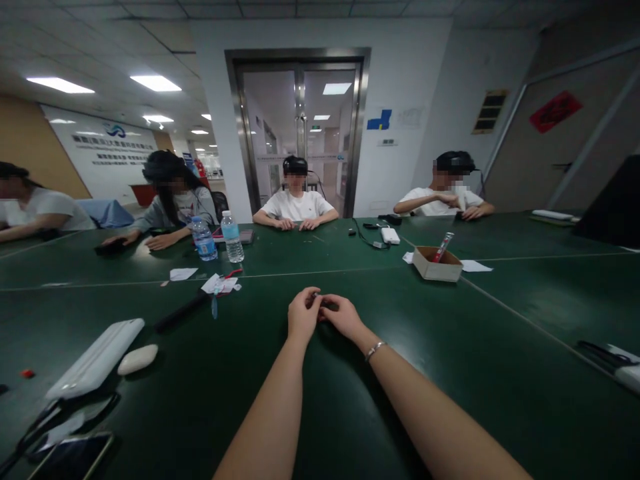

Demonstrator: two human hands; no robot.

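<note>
Left hand (302, 313) and right hand (343, 315) meet over the table (450, 347), fingertips pinching a tiny part (317, 294), too small to identify; likely light, stiff, easily dropped, best held by its ends.

The desk (350, 400) has a smooth dark green top with a soft sheen that mirrors the ceiling lights. Near its far right side the small box (436, 264) looks like matt brown cardboard. The two water bottles (232, 236) are clear glossy plastic. At the left edge, the white case (97, 359) looks like smooth plastic.
</note>
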